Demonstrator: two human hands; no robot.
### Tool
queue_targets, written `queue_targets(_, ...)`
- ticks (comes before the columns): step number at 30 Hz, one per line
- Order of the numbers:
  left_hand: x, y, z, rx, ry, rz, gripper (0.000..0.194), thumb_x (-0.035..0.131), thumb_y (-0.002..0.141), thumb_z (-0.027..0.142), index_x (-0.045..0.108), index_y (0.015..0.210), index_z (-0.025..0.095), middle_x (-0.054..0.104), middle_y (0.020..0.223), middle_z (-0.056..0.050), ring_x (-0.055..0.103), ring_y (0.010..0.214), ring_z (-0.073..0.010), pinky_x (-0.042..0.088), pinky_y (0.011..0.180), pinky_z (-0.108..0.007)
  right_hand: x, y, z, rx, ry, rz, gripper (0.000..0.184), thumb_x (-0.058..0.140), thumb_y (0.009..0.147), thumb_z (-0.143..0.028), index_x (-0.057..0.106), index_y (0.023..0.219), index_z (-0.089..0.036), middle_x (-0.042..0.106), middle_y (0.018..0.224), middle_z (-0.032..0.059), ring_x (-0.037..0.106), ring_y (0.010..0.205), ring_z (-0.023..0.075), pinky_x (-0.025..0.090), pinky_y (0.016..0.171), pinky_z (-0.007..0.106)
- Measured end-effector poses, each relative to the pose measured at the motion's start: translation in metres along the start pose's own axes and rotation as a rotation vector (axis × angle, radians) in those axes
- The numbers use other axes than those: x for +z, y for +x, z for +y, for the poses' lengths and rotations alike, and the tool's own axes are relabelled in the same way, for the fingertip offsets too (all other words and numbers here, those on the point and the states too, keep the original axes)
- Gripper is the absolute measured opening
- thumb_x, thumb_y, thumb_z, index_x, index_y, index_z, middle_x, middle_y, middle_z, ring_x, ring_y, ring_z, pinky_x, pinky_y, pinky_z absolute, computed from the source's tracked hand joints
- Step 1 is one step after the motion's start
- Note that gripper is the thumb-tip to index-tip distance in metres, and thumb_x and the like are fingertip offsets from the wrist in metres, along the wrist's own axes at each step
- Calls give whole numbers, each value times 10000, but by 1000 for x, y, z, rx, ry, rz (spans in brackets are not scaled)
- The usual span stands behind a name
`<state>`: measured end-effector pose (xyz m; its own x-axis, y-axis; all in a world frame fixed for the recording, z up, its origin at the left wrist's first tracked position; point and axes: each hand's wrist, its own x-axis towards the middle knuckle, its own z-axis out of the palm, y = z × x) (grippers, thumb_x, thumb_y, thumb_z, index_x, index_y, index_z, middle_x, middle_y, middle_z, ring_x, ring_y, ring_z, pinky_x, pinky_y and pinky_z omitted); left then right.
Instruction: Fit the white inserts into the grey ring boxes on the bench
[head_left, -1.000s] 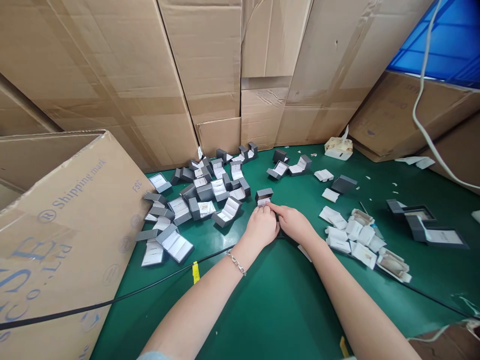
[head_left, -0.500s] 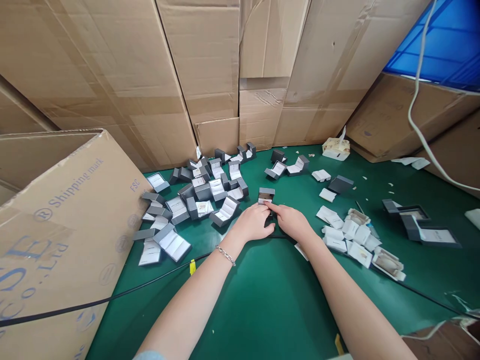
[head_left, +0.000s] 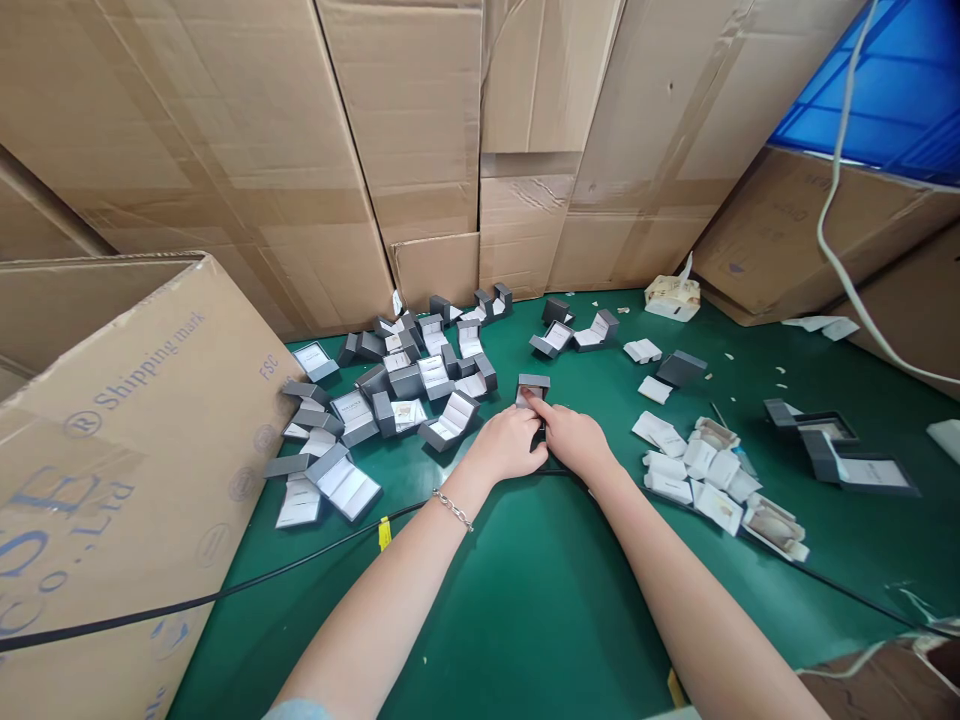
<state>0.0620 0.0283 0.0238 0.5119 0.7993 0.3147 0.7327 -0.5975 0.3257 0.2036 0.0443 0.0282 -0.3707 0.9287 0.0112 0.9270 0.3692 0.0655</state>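
A small dark grey jewelry box (head_left: 533, 382) stands with its lid raised in the middle of the green table, its pale inside facing me. My left hand (head_left: 511, 443), with a chain bracelet at the wrist, is closed around the box's left and near side. The fingers of my right hand (head_left: 574, 438) reach in from the right, the index finger pressing into the box's inside. Both hands cover most of the box's lower part. Left of my hands lies an open grey box with a white lining (head_left: 452, 420).
Many open grey boxes (head_left: 360, 418) crowd the left of the green table (head_left: 495, 620). White inserts (head_left: 705, 465) lie at right, near larger dark boxes (head_left: 862, 460). A black cable (head_left: 300, 560) crosses the table. Cartons (head_left: 247, 150) wall the back; a tissue pack (head_left: 673, 297) stands there.
My right index finger has moved up and further into the open box. My left hand keeps its place beside it. The other boxes stay where they were.
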Motion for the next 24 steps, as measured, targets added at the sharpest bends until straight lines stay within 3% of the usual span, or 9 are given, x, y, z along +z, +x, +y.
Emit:
queue_targets(8, 0, 2, 1, -16, 14, -14, 223, 494, 781, 208, 630, 942, 136, 659, 926, -81, 593, 900, -210, 511, 806, -329, -6, 2, -3, 71, 23, -45, 564, 320, 864, -170, 254, 1406, -316, 660, 870, 60, 615, 705, 165, 385, 525, 211)
queue_targets(15, 6, 1, 2, -42, 84, -10, 231, 430, 832, 183, 636, 920, 130, 645, 913, -84, 595, 888, -206, 505, 821, -341, -9, -5, 1, 62, 99, 10, 477, 314, 862, -177, 433, 1310, -290, 677, 900, 56, 621, 727, 171, 383, 544, 223)
queue_targets(24, 11, 6, 7, -80, 131, 20, 230, 411, 863, 203, 623, 828, 123, 605, 821, -97, 585, 849, -211, 503, 803, -351, -12, -4, -5, 189, 134, -102, 537, 321, 855, -174, 350, 1376, -299, 675, 808, 84, 630, 704, 193, 393, 552, 238)
